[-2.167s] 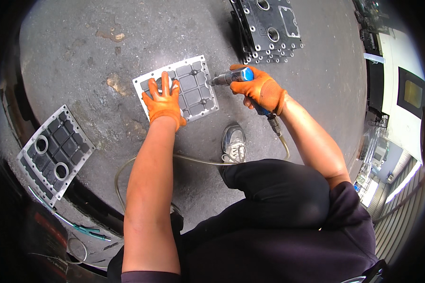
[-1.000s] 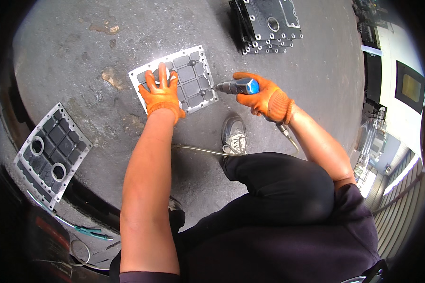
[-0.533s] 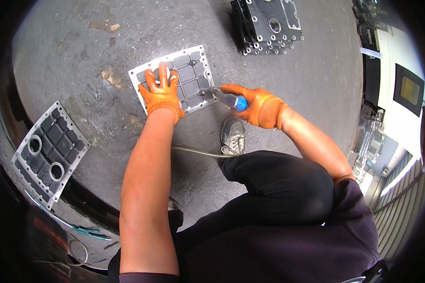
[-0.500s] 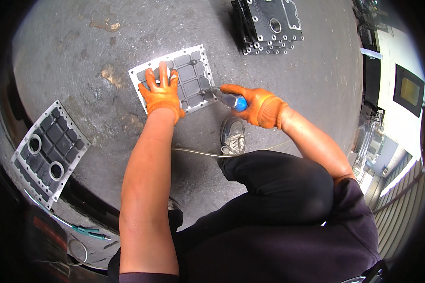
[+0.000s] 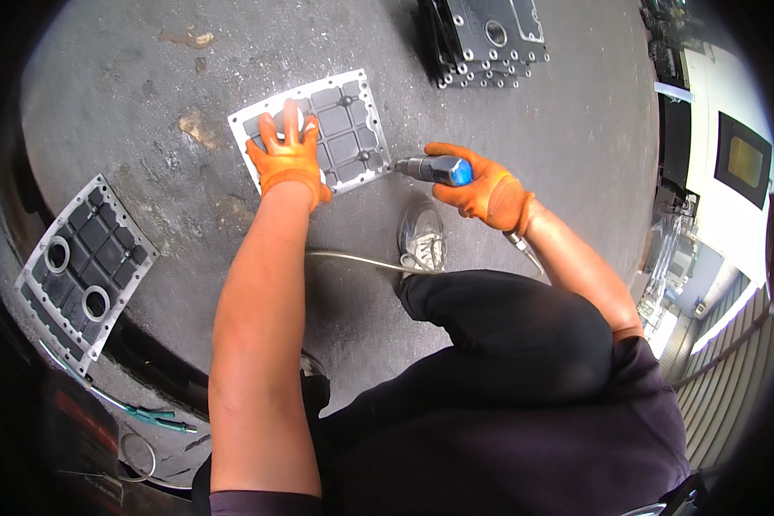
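Note:
A rectangular metal cover plate [image 5: 340, 126] with a dark ribbed face and a bright holed rim lies on the grey surface in front of me. My left hand [image 5: 289, 159], in an orange glove, presses flat on its left part, fingers spread, partly hiding a round opening. In an orange glove too, my right hand [image 5: 482, 187] is closed around a blue and grey air tool [image 5: 434, 168]. The tool's narrow tip points left and is at the plate's lower right rim; whether it touches I cannot tell. A hose fitting [image 5: 518, 241] comes out below that hand.
A stack of dark metal housings [image 5: 493, 52] stands at the far right. Another cover plate [image 5: 90, 267] with two round openings lies at the left edge, near a teal-handled air gun [image 5: 150, 416]. A pale hose [image 5: 353, 258] runs across by my shoe [image 5: 422, 236].
My right hand and the air tool have shifted slightly right, and the tool has turned more level. The left hand remains spread on the plate. The whole view has shifted a little.

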`<state>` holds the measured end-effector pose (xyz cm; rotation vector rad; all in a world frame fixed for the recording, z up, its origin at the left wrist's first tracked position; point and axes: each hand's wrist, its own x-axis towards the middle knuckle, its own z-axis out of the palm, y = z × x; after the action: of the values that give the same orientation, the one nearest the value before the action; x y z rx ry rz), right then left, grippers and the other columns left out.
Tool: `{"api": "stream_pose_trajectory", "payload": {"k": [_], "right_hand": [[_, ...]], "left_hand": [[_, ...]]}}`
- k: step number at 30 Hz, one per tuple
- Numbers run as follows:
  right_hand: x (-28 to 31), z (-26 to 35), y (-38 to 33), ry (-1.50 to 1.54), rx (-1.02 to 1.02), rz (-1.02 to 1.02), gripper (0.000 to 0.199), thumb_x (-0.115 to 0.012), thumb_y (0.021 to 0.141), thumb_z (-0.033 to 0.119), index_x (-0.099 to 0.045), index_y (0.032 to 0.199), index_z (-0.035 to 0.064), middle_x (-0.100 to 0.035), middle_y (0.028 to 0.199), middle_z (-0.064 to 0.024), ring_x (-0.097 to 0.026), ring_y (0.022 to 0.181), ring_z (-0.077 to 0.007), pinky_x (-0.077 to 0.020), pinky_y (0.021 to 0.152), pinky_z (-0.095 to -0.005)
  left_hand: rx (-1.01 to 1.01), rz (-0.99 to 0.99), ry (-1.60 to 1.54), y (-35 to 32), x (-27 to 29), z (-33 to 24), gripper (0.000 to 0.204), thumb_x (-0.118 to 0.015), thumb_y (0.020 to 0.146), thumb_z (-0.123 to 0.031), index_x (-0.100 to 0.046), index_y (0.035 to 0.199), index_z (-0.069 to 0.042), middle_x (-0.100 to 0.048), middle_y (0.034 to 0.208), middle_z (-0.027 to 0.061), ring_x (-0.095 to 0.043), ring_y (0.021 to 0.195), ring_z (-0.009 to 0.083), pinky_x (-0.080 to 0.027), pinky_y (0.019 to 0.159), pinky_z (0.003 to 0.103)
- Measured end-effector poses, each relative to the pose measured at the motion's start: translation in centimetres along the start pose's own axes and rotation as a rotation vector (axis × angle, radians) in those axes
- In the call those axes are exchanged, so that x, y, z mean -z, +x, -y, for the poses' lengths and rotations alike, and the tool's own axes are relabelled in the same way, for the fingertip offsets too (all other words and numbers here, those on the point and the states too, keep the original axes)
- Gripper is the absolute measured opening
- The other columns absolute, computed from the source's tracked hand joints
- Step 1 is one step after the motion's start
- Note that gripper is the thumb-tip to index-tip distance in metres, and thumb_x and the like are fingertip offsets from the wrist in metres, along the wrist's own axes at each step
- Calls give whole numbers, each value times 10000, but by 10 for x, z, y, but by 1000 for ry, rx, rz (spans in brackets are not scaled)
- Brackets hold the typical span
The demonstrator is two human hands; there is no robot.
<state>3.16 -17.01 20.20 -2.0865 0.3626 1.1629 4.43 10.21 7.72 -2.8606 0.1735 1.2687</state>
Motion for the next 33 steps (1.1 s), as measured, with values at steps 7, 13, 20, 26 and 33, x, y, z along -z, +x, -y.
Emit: {"api": "stream_pose_trajectory", "payload": {"k": [7, 13, 20, 26, 33], "right_hand": [[-10, -13, 1, 147, -9, -23, 647, -802, 959, 206, -602, 1573, 185, -687, 951, -4, -580, 697, -76, -512, 632, -273], [-15, -10, 5, -241, 78, -9, 690, -832, 977, 298, -555, 1606, 237, -762, 1041, -113, -716, 907, -190, -592, 843, -356], [-17, -7, 7, -198, 70, -18, 653, -791, 973, 235, -581, 1591, 238, -727, 1049, -61, -651, 853, -132, -558, 790, -306], [-23, -7, -1, -118, 109, -9, 649, -786, 956, 194, -606, 1577, 237, -706, 1010, 10, -601, 762, -75, -533, 714, -258], [-39, 4, -7, -193, 122, 35, 687, -809, 988, 317, -556, 1619, 229, -774, 1227, -97, -698, 1083, -154, -565, 967, -340]], "left_hand": [[1, 6, 4, 1, -1, 0, 1382, -938, 697, -667, -158, 1789, -335, 96, 1870, 80, -39, 1693, 494, -238, 1262, 736], [8, 17, 18, 3, -2, -2, 1386, -933, 703, -666, -143, 1792, -338, 116, 1869, 83, -33, 1694, 497, -235, 1265, 737], [5, 22, -14, 2, -1, -1, 1378, -935, 708, -648, -142, 1791, -338, 113, 1869, 84, -36, 1696, 490, -235, 1272, 726], [-3, -15, -18, 1, -4, 1, 1407, -952, 678, -641, -143, 1790, -340, 88, 1870, 83, -44, 1699, 473, -237, 1279, 711], [-11, -74, -47, -1, -9, 5, 1401, -965, 658, -644, -192, 1783, -333, 56, 1869, 80, -61, 1696, 468, -242, 1280, 711]]}}
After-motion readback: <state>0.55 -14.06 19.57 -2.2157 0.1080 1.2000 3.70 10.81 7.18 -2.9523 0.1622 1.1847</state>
